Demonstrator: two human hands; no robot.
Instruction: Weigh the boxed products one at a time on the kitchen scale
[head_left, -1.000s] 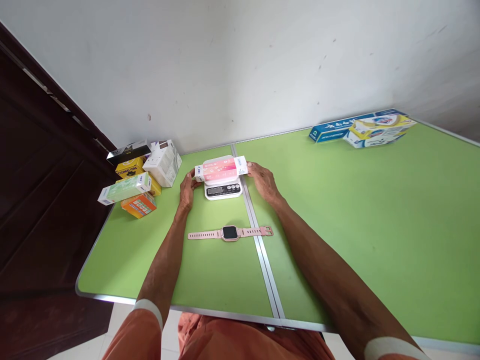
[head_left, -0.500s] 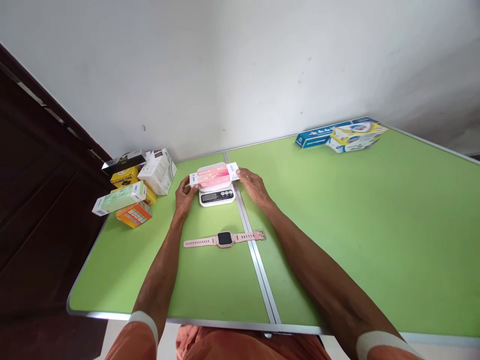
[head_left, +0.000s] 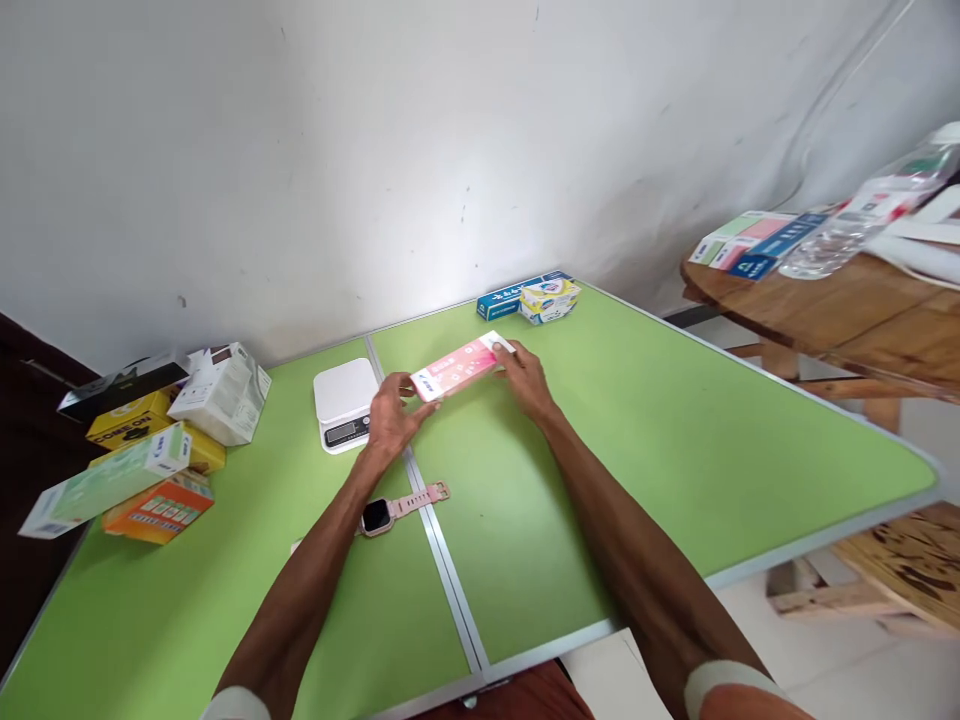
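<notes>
Presently holding the pink box (head_left: 454, 370) by its two ends, somewhat tilted, over the green table (head_left: 600, 500), between the far edge and the near edge, to the right of the metal seam (head_left: 453, 590). With the left hand (head_left: 391, 415), grasping the left end; with the right hand (head_left: 523, 375), grasping the right end, with the thumb pressed on top. Apparently lifted from the table, though hard to judge how high.

As for progress, already taken up and apart from the white scale (head_left: 343, 390); not yet put down, nor released by either hand. To the left of the seam, not far from the far edge, standing: the scale. Closer to the near edge, lying across the seam: the pink watch (head_left: 376, 516), partly hidden behind the left forearm (head_left: 311, 580). Along the far edge, close to the far right corner: the blue box (head_left: 496, 305), with the yellow-and-white box (head_left: 550, 300) just before it. Toward the far left corner, grouped together: several boxes, including the orange box (head_left: 161, 508).
</notes>
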